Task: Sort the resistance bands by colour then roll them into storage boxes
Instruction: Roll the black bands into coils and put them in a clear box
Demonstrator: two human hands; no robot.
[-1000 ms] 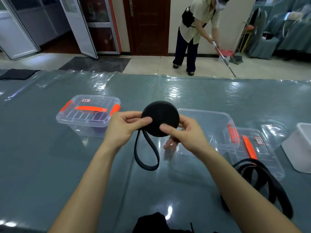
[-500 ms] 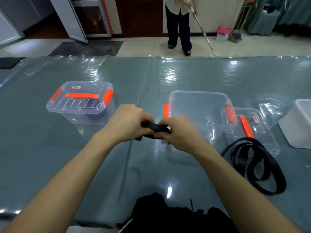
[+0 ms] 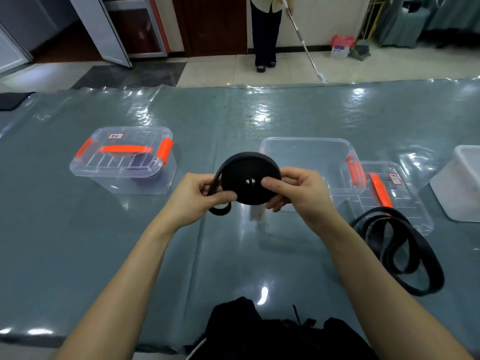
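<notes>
The tabletop [image 3: 78,255] runs the full width of the view, its far edge meeting a tiled floor and its near edge partly covered by a dark bundle of fabric [image 3: 259,331]. The closed storage box [image 3: 122,162], with orange latches and handle and something purple inside, stands well apart to the left of the hands, with a wide stretch of tabletop between them. The open storage box [image 3: 306,152] sits just behind the right hand [image 3: 298,193]. Its clear lid [image 3: 394,201] lies flat against the box's right side. Loose black bands [image 3: 405,250] lie coiled to the right, overlapping the lid's near corner. A white container [image 3: 459,185] stands at the right border.

The surface is a grey-green cover under glossy, wrinkled clear plastic that catches glare. Beyond it, a person [image 3: 265,35] stands on the floor with a mop [image 3: 304,45], near dark doors.

The rolled black band [image 3: 249,178] is held above the tabletop between both hands, in front of the open box. The disc stands on edge with its flat face turned to the camera, so its axis points toward the viewer. A loose tail leaves the upper left, drops through the left hand [image 3: 197,196] and ends in a small loop below. The left hand pinches the tail and the lower-left rim. The right thumb presses the face near the centre, with the fingers curled behind.
</notes>
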